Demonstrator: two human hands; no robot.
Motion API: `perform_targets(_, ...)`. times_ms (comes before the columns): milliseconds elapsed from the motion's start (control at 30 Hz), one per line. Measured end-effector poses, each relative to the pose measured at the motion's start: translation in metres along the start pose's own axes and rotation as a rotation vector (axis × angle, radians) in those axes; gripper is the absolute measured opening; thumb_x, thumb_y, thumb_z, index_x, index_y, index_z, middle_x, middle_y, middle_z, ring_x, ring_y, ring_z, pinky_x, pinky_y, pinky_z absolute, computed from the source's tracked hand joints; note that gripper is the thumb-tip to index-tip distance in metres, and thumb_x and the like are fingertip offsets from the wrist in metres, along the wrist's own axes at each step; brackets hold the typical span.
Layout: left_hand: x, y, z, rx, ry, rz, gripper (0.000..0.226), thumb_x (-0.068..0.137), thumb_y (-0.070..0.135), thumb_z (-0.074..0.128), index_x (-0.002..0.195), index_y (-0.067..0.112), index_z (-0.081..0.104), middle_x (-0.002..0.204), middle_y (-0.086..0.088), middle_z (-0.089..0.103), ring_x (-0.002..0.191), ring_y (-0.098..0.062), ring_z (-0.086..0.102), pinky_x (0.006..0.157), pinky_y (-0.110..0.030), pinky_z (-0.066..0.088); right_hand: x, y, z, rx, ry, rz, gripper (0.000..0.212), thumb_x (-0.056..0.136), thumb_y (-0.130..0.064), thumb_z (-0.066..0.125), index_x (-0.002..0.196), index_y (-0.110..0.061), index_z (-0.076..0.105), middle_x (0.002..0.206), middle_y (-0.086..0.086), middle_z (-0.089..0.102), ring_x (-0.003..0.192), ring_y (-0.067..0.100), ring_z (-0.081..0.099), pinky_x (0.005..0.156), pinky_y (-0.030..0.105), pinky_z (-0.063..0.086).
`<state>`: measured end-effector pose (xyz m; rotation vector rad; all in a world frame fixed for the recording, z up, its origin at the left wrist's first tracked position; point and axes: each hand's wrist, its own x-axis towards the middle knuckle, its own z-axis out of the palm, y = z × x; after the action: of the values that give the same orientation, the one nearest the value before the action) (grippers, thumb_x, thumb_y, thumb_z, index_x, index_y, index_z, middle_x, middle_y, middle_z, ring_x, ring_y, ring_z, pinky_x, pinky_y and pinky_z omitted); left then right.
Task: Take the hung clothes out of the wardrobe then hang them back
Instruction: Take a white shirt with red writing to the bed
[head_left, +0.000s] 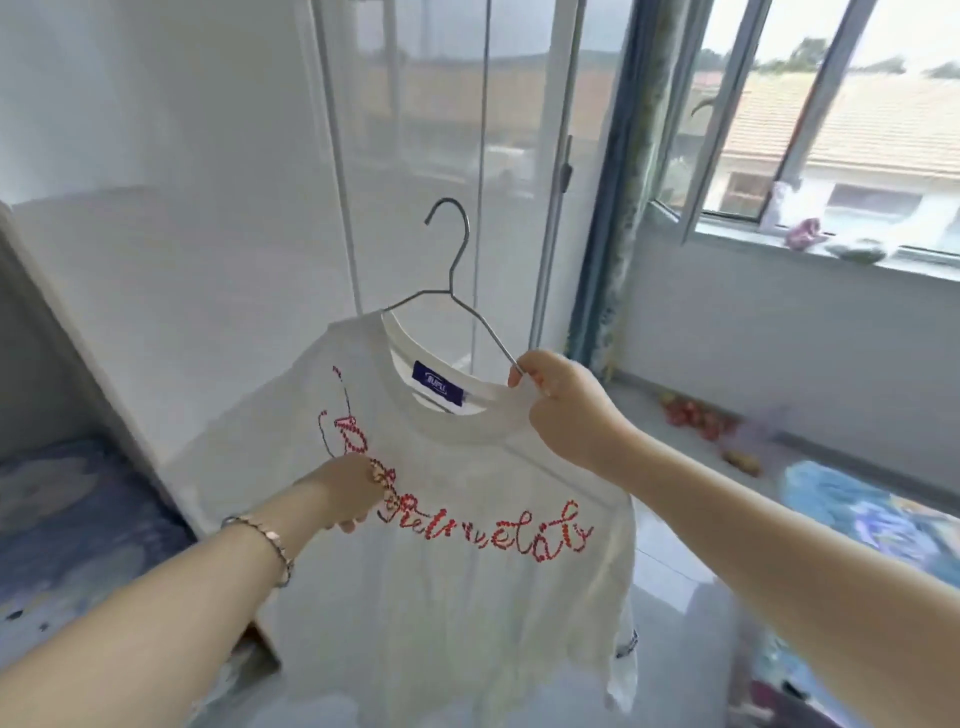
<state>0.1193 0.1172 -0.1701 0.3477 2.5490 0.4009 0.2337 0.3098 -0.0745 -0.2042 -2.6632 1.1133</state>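
The right hand pinched the white T-shirt's collar against the wire hanger; the left hand gripped the fabric lower down, hands apart.

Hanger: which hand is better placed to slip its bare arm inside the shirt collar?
Right. The right hand pinches the hanger and the collar together at the bare wire arm; the left hand grips the shirt lower, at the chest.
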Motion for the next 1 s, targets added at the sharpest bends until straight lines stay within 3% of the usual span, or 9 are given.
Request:
perform_targets(167, -0.002, 0.113, 0.071, 0.098, -0.098, 0.126, 0.018, 0.095, 0.017, 0.036, 0.101, 0.007, 0.050, 0.081, -0.001, 0.059, 0.067, -0.018, 0.059, 0.053, -0.021, 0.041, -0.075, 0.082, -0.072, -0.050, 0.144, 0.148, 0.040, 0.077, 0.016, 0.035, 0.090, -0.017, 0.052, 0.078, -0.009, 0.042, 0.080, 0.016, 0.037, 0.054, 0.005, 0.026)
perform_targets(333, -0.007, 0.202, 0.127, 0.183, -0.151, 0.314, 0.019, 0.094, 0.018, 0.038, 0.098, 0.007, 0.053, 0.085, -0.003, 0.064, 0.072, -0.020, 0.062, 0.056, -0.022, 0.042, -0.129, 0.132, -0.108, -0.052, 0.305, 0.325, 0.030, 0.085, 0.008, 0.039, 0.102, -0.005, 0.060, 0.091, -0.001, 0.048, 0.083, 0.015, 0.041, 0.056, 0.010, 0.029)
perform_targets(433, -0.005, 0.242, 0.149, 0.230, -0.173, 0.439, 0.021, 0.094, 0.019, 0.038, 0.103, 0.007, 0.053, 0.097, -0.007, 0.067, 0.076, -0.021, 0.063, 0.055, -0.022, 0.041, -0.153, 0.147, -0.122, -0.015, 0.444, 0.399, 0.024, 0.088, 0.004, 0.038, 0.095, -0.008, 0.058, 0.088, -0.003, 0.049, 0.083, 0.013, 0.044, 0.062, 0.014, 0.035)
perform_targets(633, 0.008, 0.303, 0.175, 0.353, -0.189, 0.660, 0.016, 0.090, 0.018, 0.040, 0.092, 0.014, 0.055, 0.089, -0.006, 0.071, 0.074, -0.022, 0.065, 0.058, -0.022, 0.041, -0.179, 0.149, -0.155, 0.061, 0.794, 0.513, 0.028, 0.076, 0.013, 0.036, 0.081, -0.010, 0.051, 0.071, -0.002, 0.049, 0.068, 0.014, 0.046, 0.058, 0.024, 0.040)
perform_targets(800, 0.010, 0.347, 0.192, 0.421, -0.256, 0.824, 0.019, 0.086, 0.016, 0.041, 0.087, 0.012, 0.059, 0.086, -0.006, 0.072, 0.066, -0.018, 0.066, 0.059, -0.021, 0.044, -0.209, 0.150, -0.189, 0.144, 1.138, 0.591, 0.037, 0.077, 0.014, 0.036, 0.071, -0.020, 0.047, 0.062, -0.004, 0.046, 0.053, 0.008, 0.041, 0.039, 0.010, 0.032)
perform_targets(900, 0.006, 0.373, 0.208, 0.454, -0.299, 0.928, 0.016, 0.085, 0.015, 0.043, 0.079, 0.013, 0.057, 0.081, -0.006, 0.071, 0.062, -0.019, 0.064, 0.058, -0.020, 0.043, -0.249, 0.164, -0.202, 0.096, 1.288, 0.712, 0.039, 0.074, 0.015, 0.034, 0.073, -0.022, 0.048, 0.067, -0.003, 0.048, 0.057, 0.010, 0.043, 0.043, 0.015, 0.035)
perform_targets(1000, -0.011, 0.401, 0.228, 0.461, -0.345, 1.024, 0.018, 0.085, 0.013, 0.043, 0.075, 0.010, 0.056, 0.081, -0.012, 0.072, 0.070, -0.026, 0.067, 0.056, -0.022, 0.042, -0.305, 0.179, -0.206, 0.053, 1.364, 0.854, 0.039, 0.072, 0.015, 0.034, 0.073, -0.022, 0.048, 0.069, -0.003, 0.048, 0.060, 0.010, 0.043, 0.044, 0.013, 0.036)
